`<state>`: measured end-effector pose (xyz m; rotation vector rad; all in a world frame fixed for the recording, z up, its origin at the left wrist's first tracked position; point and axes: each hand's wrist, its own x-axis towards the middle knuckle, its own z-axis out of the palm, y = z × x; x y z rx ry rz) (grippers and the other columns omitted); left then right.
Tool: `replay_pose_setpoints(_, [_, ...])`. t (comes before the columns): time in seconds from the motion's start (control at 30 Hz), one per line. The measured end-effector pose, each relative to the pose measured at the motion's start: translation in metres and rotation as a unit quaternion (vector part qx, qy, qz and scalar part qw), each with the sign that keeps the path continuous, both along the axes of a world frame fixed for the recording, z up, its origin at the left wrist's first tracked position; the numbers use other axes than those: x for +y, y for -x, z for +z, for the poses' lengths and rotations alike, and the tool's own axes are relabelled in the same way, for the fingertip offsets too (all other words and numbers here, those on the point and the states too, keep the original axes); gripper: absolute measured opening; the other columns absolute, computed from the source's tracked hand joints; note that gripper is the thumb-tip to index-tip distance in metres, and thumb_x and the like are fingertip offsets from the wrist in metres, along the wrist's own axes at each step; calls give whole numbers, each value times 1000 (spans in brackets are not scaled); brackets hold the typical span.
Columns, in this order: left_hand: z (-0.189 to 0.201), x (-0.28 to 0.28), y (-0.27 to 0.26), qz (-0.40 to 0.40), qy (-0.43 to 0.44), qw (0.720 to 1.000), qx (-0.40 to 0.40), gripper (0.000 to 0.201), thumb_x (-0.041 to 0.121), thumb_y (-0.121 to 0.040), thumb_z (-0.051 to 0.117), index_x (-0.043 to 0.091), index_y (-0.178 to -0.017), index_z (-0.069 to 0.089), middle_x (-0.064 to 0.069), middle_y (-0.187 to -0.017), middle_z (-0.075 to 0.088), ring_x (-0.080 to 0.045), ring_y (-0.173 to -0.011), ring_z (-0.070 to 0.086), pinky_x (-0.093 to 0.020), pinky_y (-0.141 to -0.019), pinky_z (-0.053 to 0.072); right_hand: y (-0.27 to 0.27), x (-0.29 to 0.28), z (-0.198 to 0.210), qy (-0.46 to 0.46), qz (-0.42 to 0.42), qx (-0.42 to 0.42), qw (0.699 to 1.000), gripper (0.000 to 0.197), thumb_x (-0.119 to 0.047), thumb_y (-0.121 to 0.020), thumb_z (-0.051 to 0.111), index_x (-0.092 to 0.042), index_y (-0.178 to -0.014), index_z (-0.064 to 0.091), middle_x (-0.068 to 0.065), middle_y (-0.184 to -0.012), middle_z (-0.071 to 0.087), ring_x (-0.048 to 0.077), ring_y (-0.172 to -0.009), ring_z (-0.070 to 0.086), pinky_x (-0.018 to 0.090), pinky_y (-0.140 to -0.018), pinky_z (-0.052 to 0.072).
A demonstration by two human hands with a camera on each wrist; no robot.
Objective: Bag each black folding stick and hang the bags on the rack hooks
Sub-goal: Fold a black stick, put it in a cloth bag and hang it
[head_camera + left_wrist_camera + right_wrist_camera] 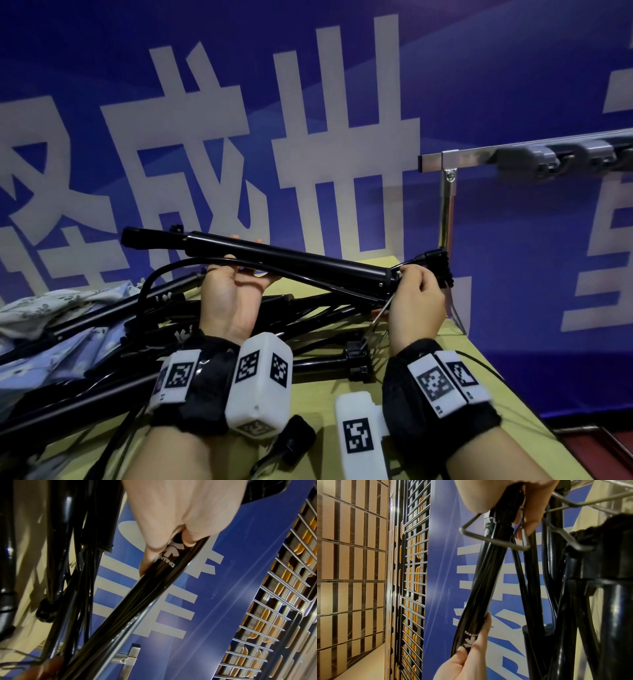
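I hold one black folding stick [274, 255] level above the table, its thick handle end pointing left. My left hand [233, 291] grips its middle from below, fingers and thumb curled round the tube [169, 566] by its white logo. My right hand [416, 294] pinches the stick's right end [501, 520] next to the black joint [436, 265]. A thin black cord [191, 265] loops off the stick to the left. Several more black sticks [239, 329] lie piled on the table under my hands. The rack's metal rail [476, 156] with grey hooks [534, 162] stands at the right.
Light blue patterned fabric bags [51, 308] lie in a heap at the left of the yellow-green table [445, 370]. The rack's upright post [447, 209] rises just behind my right hand. A blue banner [308, 102] closes the back. A wire grid panel [414, 574] shows beyond it.
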<state>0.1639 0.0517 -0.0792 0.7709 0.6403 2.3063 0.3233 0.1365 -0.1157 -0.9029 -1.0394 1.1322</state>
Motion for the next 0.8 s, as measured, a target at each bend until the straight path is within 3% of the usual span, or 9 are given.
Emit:
replay_pose_setpoints(0.33, [-3,3,-3,11,13,1000,23,30,1,-97,27,12,-82,50,-8,-81,56,-21,-81,59,-52,-71,55,-2,-2,0,-4,16,1,1000,23,-19,-97,36,-17,-86,55,-5,-69,49,7,-61,43,23,-53,33])
replay_pose_setpoints(0.47, [-4,5,2,32,29,999,-1,33,-2,-96,27,11,-119,45,-7,-97,59,-21,-96,59,-53,-91,48,-2,1,2,5,14,17,1000,21,-19,-97,38,-15,-91,57,-3,-72,51,8,-62,46,19,-54,42])
replay_pose_setpoints(0.5, [-2,3,1,41,31,999,-1,37,-4,-95,27,11,-124,44,-8,-103,58,-22,-101,58,-51,-95,46,-1,2,2,10,11,25,1000,21,-20,-96,39,-14,-93,58,-3,-74,53,12,-66,51,23,-62,49])
replay_pose_setpoints(0.57, [0,2,-1,56,36,998,-3,45,-11,-91,24,6,-127,45,-12,-113,56,-25,-109,55,-48,-99,44,-2,3,4,19,6,37,999,21,-22,-95,41,-16,-98,60,-3,-78,56,23,-77,59,44,-75,55])
replay_pose_setpoints(0.6, [1,1,-1,62,36,997,-13,49,-17,-87,22,2,-126,46,-14,-115,55,-29,-112,54,-49,-100,43,-4,3,6,22,4,41,999,20,-23,-95,41,-17,-99,60,-3,-79,57,24,-79,60,46,-74,55])
replay_pose_setpoints(0.63, [2,1,0,63,32,997,-28,53,-21,-81,20,-1,-121,47,-17,-114,55,-33,-115,52,-51,-102,42,-7,5,8,23,1,41,999,20,-23,-95,42,-17,-100,60,-3,-81,57,20,-77,59,41,-70,54])
replay_pose_setpoints(0.7, [4,-1,4,53,20,997,-57,49,-22,-70,16,-2,-100,50,-17,-101,57,-36,-110,54,-55,-104,38,-15,9,12,18,-10,25,999,22,-23,-94,42,-16,-101,61,-2,-83,56,16,-74,56,35,-66,52])
replay_pose_setpoints(0.8, [6,-6,8,27,-3,994,-107,28,-6,-83,24,6,-81,49,-12,-85,57,-28,-88,56,-55,-100,38,-25,13,16,0,-32,12,999,24,-27,-90,45,-16,-101,64,5,-89,60,30,-87,60,51,-81,53])
